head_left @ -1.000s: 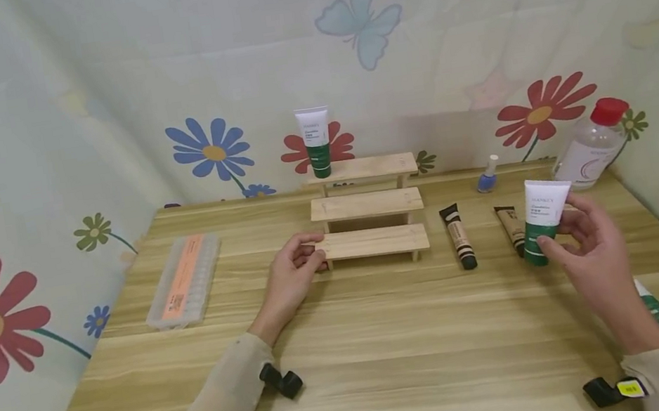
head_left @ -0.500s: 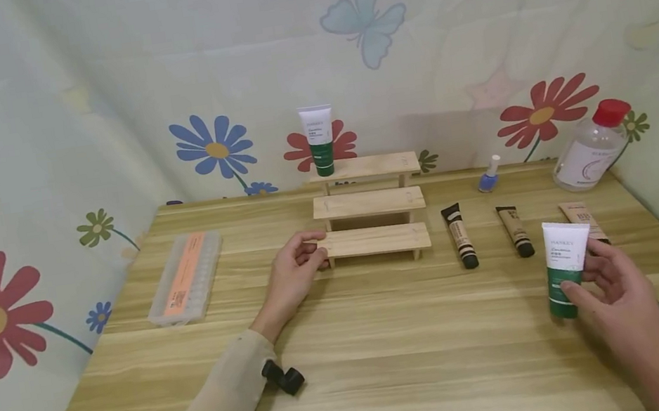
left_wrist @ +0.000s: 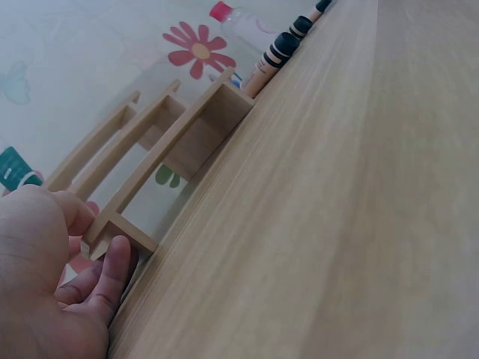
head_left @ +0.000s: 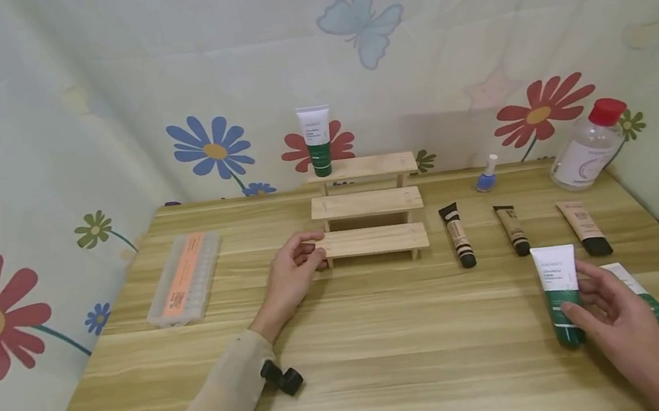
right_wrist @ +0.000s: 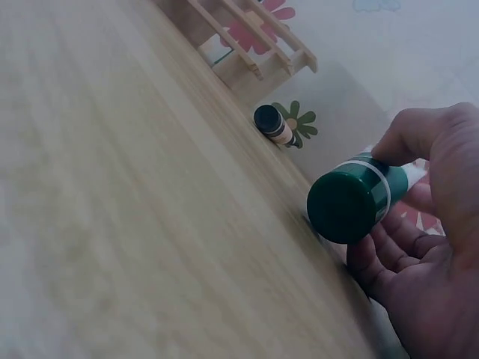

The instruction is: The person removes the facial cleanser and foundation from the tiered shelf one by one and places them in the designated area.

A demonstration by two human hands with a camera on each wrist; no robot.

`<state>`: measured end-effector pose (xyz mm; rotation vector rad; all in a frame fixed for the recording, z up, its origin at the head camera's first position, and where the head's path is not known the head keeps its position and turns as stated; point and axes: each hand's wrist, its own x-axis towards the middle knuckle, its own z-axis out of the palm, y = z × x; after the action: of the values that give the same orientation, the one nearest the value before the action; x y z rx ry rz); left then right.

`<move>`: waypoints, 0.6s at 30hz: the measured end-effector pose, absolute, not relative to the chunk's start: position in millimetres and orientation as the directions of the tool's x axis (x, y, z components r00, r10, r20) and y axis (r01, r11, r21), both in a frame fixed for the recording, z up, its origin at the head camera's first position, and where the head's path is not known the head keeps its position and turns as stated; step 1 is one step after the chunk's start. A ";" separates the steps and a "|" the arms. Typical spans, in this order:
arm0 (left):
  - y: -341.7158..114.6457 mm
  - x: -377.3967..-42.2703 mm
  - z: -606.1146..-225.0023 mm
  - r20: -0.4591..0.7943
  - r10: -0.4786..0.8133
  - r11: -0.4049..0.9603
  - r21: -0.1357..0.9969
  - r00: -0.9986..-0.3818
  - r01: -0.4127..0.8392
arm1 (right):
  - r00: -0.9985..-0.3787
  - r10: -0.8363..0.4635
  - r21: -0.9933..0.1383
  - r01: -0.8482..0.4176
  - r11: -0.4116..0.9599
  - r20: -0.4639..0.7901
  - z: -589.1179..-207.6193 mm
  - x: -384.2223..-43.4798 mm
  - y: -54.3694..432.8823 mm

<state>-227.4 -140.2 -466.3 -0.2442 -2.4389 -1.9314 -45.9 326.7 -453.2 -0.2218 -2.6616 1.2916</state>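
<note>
My left hand point(head_left: 294, 267) grips the left end of the lowest step of a three-tier wooden stand point(head_left: 373, 240); the left wrist view shows thumb and fingers around that end of the stand point(left_wrist: 176, 142). A white and green squeeze tube point(head_left: 317, 140) stands cap-down on the top step's left side. Low at the right, my right hand point(head_left: 622, 325) pinches a similar tube point(head_left: 560, 295), its green cap point(right_wrist: 343, 208) pointing down. Partly behind this hand, another white and green tube point(head_left: 658, 309) lies on the table.
Right of the stand lie a black-capped beige tube point(head_left: 457, 236), a smaller brown one point(head_left: 512, 229) and a pink one point(head_left: 584, 228). Behind them stand a blue nail polish bottle point(head_left: 487, 175) and a red-capped clear bottle point(head_left: 589, 145). A clear plastic case point(head_left: 185, 279) lies at left.
My right hand has drawn the held tube down toward the near side, uncovering the brown and pink tubes. My left hand stays at the stand.
</note>
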 end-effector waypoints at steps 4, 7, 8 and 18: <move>-140.5 -226.3 -466.8 0.114 0.111 0.219 0.966 -0.987 0.136 | -0.982 0.187 -0.750 0.094 0.655 0.039 -452.3 -48.8 328.0; -141.4 -225.8 -467.5 0.126 0.114 0.215 0.965 -0.985 0.148 | -0.984 0.178 -0.741 0.105 0.663 0.021 -452.4 -49.8 327.6; -141.7 -225.6 -467.4 0.130 0.115 0.213 0.965 -0.985 0.152 | -0.984 0.178 -0.737 0.103 0.669 0.024 -452.5 -50.0 327.1; -144.3 -225.2 -466.8 0.147 0.126 0.202 0.965 -0.981 0.170 | -0.980 0.191 -0.729 0.086 0.680 0.062 -454.0 -48.3 323.6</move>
<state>-225.2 -144.3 -466.8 -0.2962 -2.4075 -1.9399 -48.3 323.6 -454.0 -0.2282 -2.7555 1.1851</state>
